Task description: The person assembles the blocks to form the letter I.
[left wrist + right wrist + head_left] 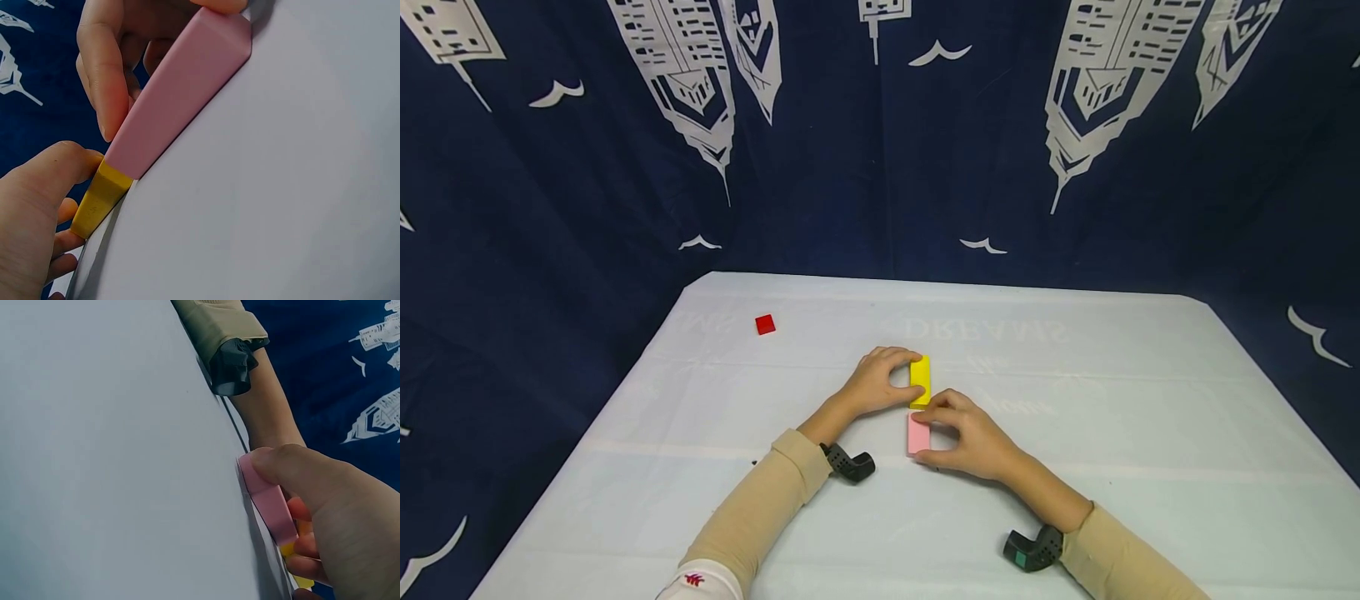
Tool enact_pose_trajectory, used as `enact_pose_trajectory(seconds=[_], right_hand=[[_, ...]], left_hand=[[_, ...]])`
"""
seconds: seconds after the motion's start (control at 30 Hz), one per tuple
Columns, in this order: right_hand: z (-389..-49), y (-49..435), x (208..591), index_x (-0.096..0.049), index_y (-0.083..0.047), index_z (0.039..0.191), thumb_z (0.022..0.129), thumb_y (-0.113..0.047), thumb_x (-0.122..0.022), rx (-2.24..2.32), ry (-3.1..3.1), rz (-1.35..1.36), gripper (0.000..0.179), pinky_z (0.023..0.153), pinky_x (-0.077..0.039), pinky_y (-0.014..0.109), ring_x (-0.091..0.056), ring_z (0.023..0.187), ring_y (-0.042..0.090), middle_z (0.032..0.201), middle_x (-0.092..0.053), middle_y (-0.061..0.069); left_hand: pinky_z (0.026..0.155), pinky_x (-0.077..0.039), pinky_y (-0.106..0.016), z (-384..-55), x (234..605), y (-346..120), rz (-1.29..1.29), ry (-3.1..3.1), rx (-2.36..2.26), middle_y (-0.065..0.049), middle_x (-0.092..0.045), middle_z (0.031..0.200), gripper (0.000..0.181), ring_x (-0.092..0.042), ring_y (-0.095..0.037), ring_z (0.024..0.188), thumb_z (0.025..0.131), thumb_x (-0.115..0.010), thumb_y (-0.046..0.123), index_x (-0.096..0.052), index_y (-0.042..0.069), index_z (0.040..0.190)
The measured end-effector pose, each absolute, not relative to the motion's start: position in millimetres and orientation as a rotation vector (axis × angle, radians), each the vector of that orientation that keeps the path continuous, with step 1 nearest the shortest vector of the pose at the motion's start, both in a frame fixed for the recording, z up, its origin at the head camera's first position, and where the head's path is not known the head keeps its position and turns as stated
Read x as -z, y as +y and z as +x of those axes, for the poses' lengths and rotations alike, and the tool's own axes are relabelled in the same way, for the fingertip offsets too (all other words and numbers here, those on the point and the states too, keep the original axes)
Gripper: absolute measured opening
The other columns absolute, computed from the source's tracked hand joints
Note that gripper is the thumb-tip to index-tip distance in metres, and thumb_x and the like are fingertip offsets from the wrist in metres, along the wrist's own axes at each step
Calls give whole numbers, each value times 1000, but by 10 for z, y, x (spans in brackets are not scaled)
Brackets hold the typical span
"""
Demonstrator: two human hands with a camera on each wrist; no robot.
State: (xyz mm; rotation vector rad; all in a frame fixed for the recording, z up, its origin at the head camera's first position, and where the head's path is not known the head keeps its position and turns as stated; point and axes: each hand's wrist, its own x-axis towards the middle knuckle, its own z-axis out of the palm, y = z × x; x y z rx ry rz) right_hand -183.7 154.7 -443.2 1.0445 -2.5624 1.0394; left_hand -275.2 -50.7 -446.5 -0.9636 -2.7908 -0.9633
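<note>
My left hand [880, 382] grips a yellow block [920, 379] between thumb and fingers near the middle of the table. Just nearer to me, my right hand [973, 437] pinches a pink block [918, 435] from its right side, thumb at the near end. The two blocks line up end to end, their facing ends close together. In the left wrist view the pink block [184, 94] overlaps the end of the yellow block [102, 199]. Most of the yellow block is hidden behind pink block and fingers in the right wrist view.
A small red block [765, 324] lies far left on the white-covered table [1112, 375]. Black wrist cameras [848, 463] sit on both forearms. A dark blue curtain with white building prints [887, 183] hangs behind the table's far edge.
</note>
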Motion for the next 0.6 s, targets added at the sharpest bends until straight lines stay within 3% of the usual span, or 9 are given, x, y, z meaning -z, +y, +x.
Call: enact_pose_trajectory(seconds=[0.6], right_hand=[[-1873, 1566, 4493, -72, -10, 117, 72, -25, -88, -1097, -2535, 998, 50, 80, -50, 31, -55, 93, 14, 103, -57, -3]], left_hand=[[108, -31, -47, -2765, 4469, -507, -957, -2814, 962, -3, -54, 138, 56, -43, -22, 130, 86, -71, 39, -57, 16, 136]])
